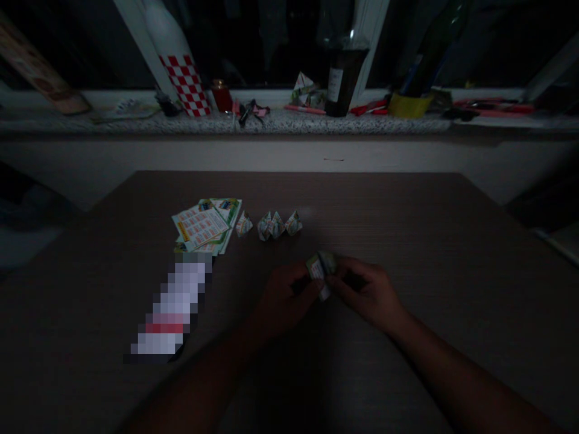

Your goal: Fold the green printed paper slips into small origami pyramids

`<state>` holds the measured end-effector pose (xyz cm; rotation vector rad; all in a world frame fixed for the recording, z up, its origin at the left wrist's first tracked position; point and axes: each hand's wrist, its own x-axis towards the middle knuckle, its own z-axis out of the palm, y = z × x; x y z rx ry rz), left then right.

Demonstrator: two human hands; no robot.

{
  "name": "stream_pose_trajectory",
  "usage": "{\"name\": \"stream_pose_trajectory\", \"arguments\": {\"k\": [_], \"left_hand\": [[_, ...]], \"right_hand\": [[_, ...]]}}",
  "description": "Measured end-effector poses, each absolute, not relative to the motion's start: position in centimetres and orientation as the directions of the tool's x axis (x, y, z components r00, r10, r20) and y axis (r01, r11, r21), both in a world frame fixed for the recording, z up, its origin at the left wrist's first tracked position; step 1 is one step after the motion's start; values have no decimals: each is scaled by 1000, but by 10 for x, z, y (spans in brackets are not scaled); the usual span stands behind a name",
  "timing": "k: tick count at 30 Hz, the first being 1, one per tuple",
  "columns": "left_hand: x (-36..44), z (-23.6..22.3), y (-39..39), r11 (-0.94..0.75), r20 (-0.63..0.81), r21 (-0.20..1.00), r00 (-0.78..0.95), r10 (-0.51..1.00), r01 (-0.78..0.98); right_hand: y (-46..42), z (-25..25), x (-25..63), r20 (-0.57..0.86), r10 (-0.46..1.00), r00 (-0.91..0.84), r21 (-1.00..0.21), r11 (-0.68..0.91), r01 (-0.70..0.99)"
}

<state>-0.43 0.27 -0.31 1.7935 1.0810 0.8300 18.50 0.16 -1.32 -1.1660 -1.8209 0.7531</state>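
Note:
Between both hands, just above the table, is a small folded piece of printed paper (318, 268). My left hand (289, 292) pinches its left and lower side, thumb on the near face. On the other side my right hand (368, 289) grips the paper's right edge between thumb and fingers. Several small folded paper shapes (276, 225) stand in a row beyond my hands, with one paper piece (244, 223) a little apart at the left. Beside it lies a loose pile of printed paper sheets (203, 226). Dim light hides the fold details.
A phone-like object with a blurred-out bright face (169, 307) lies on the brown table (407, 211) left of my arms. Along the granite windowsill (271, 125) stand a red-and-white checkered bottle (185, 78), a dark cup (341, 81), a yellow holder (409, 105) and small clutter.

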Motion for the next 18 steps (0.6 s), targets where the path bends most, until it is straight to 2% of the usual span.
{"name": "stream_pose_trajectory", "arguments": {"k": [4,6,8,12,15,18], "left_hand": [[-5,-2,4,-192,47,902,354,934,387],[-6,-2,6,-219,109,886,276,955,409],[-9,-2,9,-319,224,839,255,941,442],[-15,0,12,-610,393,597,473,788,521],[-18,3,12,-721,362,433,628,689,541],[-18,5,13,-754,299,351,696,652,555]], "right_hand": [[3,-20,186,305,946,-109,-866,323,381],[4,-23,187,294,954,-61,-886,295,358],[4,-23,186,265,963,-41,-898,262,353],[4,-23,186,231,971,-54,-900,235,366],[5,-25,188,245,966,-80,-885,256,388],[6,-26,189,244,961,-131,-860,277,428]]}}
